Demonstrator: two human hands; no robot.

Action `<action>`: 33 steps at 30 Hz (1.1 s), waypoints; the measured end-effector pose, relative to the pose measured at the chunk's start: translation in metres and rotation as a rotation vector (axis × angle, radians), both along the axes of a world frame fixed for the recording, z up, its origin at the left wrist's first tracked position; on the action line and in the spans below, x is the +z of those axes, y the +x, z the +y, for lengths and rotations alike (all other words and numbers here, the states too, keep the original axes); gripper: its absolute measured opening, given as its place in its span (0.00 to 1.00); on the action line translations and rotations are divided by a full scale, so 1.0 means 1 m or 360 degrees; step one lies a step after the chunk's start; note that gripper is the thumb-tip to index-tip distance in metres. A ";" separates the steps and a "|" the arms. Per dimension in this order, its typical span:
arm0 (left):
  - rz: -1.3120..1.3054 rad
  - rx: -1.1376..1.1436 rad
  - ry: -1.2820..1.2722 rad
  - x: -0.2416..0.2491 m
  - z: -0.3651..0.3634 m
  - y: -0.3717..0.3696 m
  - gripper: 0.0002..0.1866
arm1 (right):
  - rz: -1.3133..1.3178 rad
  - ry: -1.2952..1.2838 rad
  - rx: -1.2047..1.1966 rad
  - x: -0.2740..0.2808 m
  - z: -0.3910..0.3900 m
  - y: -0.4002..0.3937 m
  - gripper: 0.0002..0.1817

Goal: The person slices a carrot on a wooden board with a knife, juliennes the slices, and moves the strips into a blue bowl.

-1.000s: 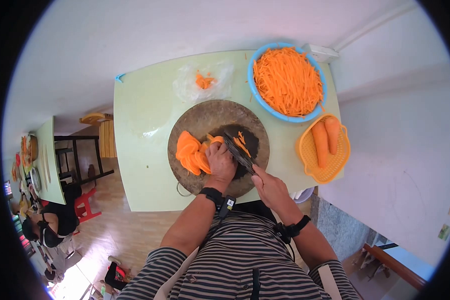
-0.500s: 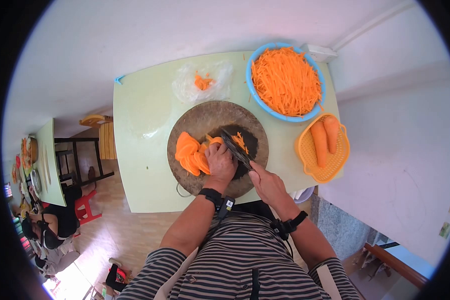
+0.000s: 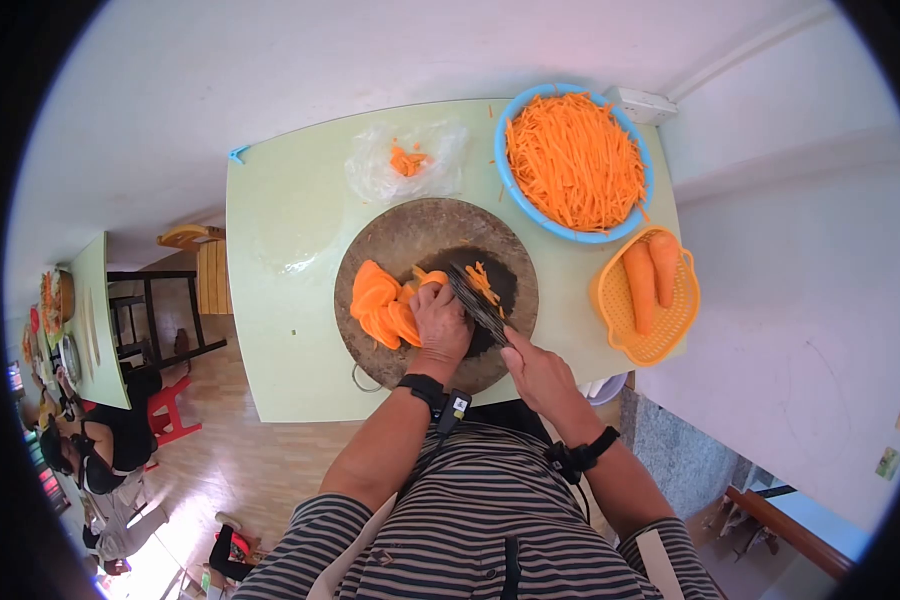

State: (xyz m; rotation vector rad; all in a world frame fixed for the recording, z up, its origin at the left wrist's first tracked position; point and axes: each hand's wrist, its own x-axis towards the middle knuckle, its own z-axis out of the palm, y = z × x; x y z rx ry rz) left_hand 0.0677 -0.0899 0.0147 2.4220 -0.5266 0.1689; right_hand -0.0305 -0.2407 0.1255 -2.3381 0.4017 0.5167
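On a round wooden chopping board (image 3: pixel 400 232), my left hand (image 3: pixel 442 325) has its fingers curled down on carrot slices (image 3: pixel 430 277), close beside the blade. My right hand (image 3: pixel 538 370) grips a dark kitchen knife (image 3: pixel 478 303), its blade angled across the board. Just right of the blade lie cut carrot strips (image 3: pixel 484 282). To the left of my left hand, overlapping carrot slices (image 3: pixel 375 290) spread out in a fanned pile. The blade's cutting edge and my left fingertips are partly hidden.
A blue basin (image 3: pixel 505 180) heaped with carrot shreds stands at the table's back right. Near it, a yellow basket (image 3: pixel 620 310) holds two whole carrots (image 3: pixel 640 285). Behind the board lies a clear plastic bag (image 3: pixel 370 165) with carrot bits. Another person (image 3: pixel 120 440) is at far left.
The knife has shifted slightly right and its blade leans differently, with the strips beside it pushed a little. My left hand stays on the slices.
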 end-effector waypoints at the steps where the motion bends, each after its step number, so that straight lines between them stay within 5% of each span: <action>1: -0.0002 -0.0003 0.0000 0.000 0.000 -0.001 0.16 | -0.0012 -0.0017 0.0014 -0.005 0.001 0.004 0.23; 33: -0.0015 0.0031 -0.0031 0.000 -0.001 0.001 0.15 | -0.0004 0.0028 -0.0027 0.010 0.002 -0.006 0.23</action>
